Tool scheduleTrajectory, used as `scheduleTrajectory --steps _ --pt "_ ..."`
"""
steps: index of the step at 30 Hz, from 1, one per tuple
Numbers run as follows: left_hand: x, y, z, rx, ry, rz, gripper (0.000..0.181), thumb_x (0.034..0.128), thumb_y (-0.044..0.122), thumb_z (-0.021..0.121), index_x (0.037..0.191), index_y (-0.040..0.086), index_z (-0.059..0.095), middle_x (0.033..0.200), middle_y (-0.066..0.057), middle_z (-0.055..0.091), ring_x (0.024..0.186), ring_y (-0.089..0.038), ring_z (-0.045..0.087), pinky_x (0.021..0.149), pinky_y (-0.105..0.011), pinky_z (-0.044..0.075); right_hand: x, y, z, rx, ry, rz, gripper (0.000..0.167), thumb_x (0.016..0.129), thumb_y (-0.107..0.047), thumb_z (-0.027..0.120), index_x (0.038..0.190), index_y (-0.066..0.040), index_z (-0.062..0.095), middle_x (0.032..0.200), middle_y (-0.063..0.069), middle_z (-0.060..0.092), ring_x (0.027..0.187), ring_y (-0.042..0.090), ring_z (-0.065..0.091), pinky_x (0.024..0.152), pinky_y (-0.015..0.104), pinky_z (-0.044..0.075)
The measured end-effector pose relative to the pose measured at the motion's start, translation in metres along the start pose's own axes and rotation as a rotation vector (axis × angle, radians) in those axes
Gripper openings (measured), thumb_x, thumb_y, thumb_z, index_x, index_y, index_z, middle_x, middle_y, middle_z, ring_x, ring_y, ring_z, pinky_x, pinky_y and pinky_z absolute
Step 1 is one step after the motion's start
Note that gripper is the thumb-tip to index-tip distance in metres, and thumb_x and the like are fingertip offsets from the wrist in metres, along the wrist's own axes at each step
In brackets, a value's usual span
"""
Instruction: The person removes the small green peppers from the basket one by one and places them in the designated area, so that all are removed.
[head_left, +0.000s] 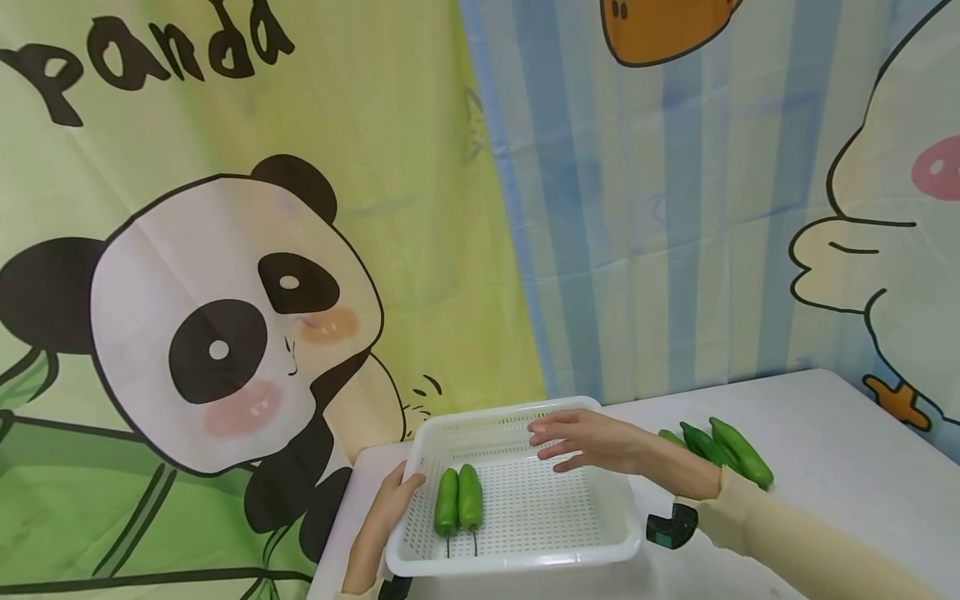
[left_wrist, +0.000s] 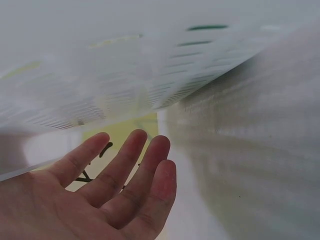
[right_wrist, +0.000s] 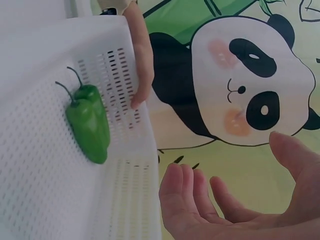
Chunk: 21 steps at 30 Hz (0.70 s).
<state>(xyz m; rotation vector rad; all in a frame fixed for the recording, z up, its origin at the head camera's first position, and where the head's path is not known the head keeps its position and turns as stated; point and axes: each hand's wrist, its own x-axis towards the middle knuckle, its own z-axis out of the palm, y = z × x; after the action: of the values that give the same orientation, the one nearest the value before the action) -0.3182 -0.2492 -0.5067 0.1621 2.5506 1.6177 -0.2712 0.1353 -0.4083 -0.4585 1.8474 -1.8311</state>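
A white perforated plastic basket (head_left: 517, 557) stands on the table. Two green peppers (head_left: 470, 497) lie side by side in its left part, their thin stems pointing toward me. My left hand (head_left: 392, 502) holds the basket's left side, thumb over the rim; in the left wrist view its other fingers (left_wrist: 127, 172) stretch loosely along the outside, and the thumb is hidden there. Above the basket's right side hovers my right hand (head_left: 588, 439), fingers spread and slightly bent, holding nothing. The right wrist view shows that hand (right_wrist: 235, 210) beyond the basket wall (right_wrist: 132, 165).
Several more green peppers (head_left: 738, 450) lie on the white table (head_left: 813, 425) to the right, behind my right forearm. A printed curtain (head_left: 442, 250) with a panda hangs close behind the table.
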Motion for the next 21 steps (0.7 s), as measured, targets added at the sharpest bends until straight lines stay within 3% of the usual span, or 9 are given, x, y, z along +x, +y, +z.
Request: scheduleTrajectory --steps 6,14,21 --pt "0.000 -0.001 0.000 0.004 0.003 -0.002 0.051 0.1048 0.023 0.047 0.151 0.002 0.038 0.127 -0.031 0.063 0.092 -0.031 0.074 0.070 -0.041 0.065 0.015 -0.005 0.014 0.056 -0.012 -0.006 0.049 0.103 -0.030 0.056 0.142 -0.001 0.050 0.135 0.015 0.061 0.124 0.030 0.061 0.101 0.047 0.056" --pt "-0.001 -0.002 0.001 0.000 0.008 0.003 0.051 0.1047 0.022 0.047 0.151 0.002 0.039 0.129 -0.032 0.062 0.092 -0.031 0.074 0.070 -0.041 0.065 0.045 0.005 0.029 0.109 0.015 0.047 0.044 0.101 -0.030 0.059 0.136 -0.003 0.055 0.132 0.017 0.062 0.115 0.027 0.065 0.096 0.044 0.058" --pt "-0.001 0.001 0.001 0.007 0.012 0.006 0.051 0.1049 0.022 0.047 0.151 0.001 0.038 0.130 -0.033 0.060 0.092 -0.032 0.074 0.069 -0.041 0.065 0.075 0.014 0.041 0.045 0.016 0.103 0.058 0.098 -0.035 0.064 0.142 0.000 0.049 0.131 0.017 0.062 0.114 0.028 0.065 0.101 0.051 0.055"
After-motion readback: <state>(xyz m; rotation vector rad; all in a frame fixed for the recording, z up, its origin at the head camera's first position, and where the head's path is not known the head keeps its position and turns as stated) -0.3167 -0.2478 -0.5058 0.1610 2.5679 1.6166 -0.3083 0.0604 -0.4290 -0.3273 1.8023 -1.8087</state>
